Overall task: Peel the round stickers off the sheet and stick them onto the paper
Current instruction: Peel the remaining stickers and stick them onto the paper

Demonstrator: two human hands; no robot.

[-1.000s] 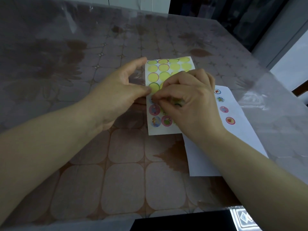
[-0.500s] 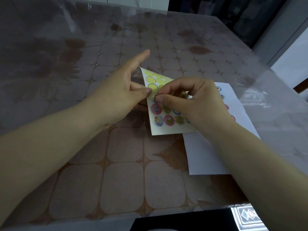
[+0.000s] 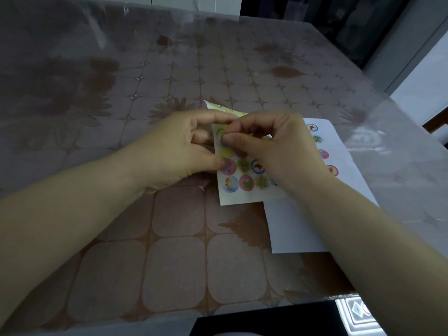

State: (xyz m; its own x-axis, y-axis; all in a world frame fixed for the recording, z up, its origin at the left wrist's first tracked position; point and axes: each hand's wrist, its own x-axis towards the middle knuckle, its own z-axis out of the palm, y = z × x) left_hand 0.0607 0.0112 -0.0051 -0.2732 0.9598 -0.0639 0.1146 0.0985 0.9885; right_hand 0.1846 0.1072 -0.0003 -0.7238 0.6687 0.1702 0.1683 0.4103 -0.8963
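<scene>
Tbl [image 3: 169, 263]: 1 sheet [image 3: 242, 197], 1 paper [image 3: 291, 229]

single head view, close, down and forward over the table [image 3: 169, 263]

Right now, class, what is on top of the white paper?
Four round stickers sit in a column on the white paper. The sticker sheet overlaps its left edge. The right hand and forearm cover the middle, so stickers there cannot be seen.
</scene>
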